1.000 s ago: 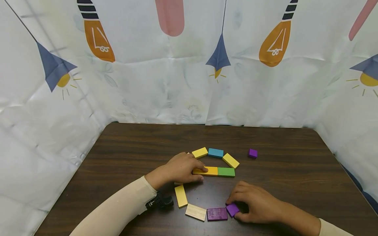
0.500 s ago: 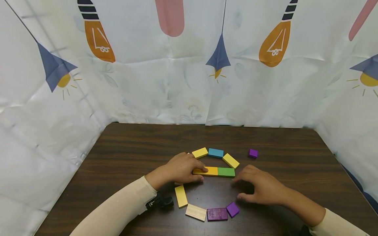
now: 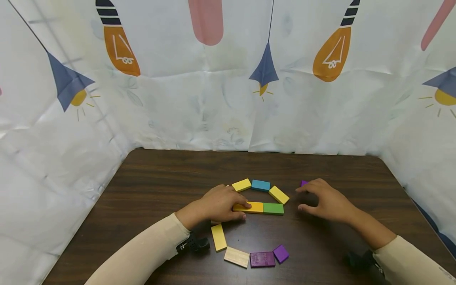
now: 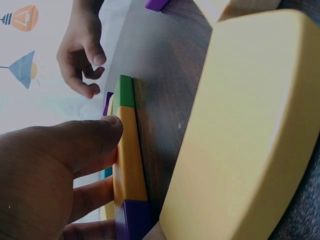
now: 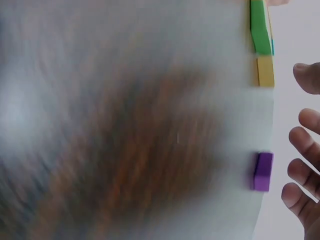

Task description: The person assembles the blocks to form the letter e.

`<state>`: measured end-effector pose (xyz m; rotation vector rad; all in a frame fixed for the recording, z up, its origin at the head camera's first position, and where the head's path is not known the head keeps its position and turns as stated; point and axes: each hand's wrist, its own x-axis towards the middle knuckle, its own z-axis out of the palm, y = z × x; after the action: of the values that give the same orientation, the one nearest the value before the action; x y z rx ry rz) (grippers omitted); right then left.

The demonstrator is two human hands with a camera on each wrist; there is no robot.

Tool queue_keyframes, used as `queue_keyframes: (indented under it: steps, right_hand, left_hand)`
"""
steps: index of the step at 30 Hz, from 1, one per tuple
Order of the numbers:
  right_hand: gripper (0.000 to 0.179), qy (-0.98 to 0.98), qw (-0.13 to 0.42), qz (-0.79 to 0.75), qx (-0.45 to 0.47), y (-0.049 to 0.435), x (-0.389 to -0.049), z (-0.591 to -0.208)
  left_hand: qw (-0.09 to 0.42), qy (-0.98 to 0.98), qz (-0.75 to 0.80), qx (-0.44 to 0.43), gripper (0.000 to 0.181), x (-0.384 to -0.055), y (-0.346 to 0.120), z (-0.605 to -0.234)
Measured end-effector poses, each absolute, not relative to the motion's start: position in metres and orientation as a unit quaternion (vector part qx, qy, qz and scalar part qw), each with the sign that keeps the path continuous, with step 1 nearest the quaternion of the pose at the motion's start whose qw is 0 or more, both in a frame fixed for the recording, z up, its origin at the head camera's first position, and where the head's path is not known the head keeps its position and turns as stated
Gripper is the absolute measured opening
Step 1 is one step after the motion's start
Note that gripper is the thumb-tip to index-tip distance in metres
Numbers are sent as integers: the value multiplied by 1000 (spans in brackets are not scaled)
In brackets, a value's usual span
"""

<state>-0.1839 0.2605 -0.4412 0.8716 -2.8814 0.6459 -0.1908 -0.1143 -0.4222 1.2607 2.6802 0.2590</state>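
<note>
In the head view my left hand (image 3: pixel 221 204) rests on a straight row of flat blocks, fingertips touching the orange block (image 3: pixel 254 207), which meets a green block (image 3: pixel 273 209). The left wrist view shows a purple block (image 4: pixel 132 220) at the row's other end, hidden by the hand from above. My right hand (image 3: pixel 329 201) hovers with parted, bent fingers and holds nothing. Just beyond its fingers is a small purple block (image 3: pixel 304 183), partly covered in the head view. The right wrist view shows this small block whole, close to the fingertips (image 5: pixel 292 194).
Around the row curves an outline of blocks: yellow (image 3: pixel 241 185), blue (image 3: pixel 261 185), yellow (image 3: pixel 279 194) behind; yellow (image 3: pixel 219 237), plain wood (image 3: pixel 236 257), dark purple (image 3: pixel 262 259) and small purple (image 3: pixel 281 253) in front. A patterned white cloth (image 3: pixel 228 111) hangs behind the brown table (image 3: pixel 171 170).
My right hand let go of the small purple block at the front of the outline and moved back and right toward the other small purple block. The left hand stayed put.
</note>
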Motion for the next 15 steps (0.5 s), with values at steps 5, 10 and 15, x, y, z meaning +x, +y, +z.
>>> queue_keyframes:
  steps: [5,10,15]
  right_hand:
    - [51,-943,26,217,250,272,-197,-443]
    - [57,-955,9,203,217,281,-206,-442]
    - [61,-963,-15,182,196,284,-213,-444]
  left_hand:
    - [85,899,86,420,36,-191,-114,-422]
    - [84,899,85,421,36,-190,-113,-422]
    - [83,900,84,420,36,-190,-114,-422]
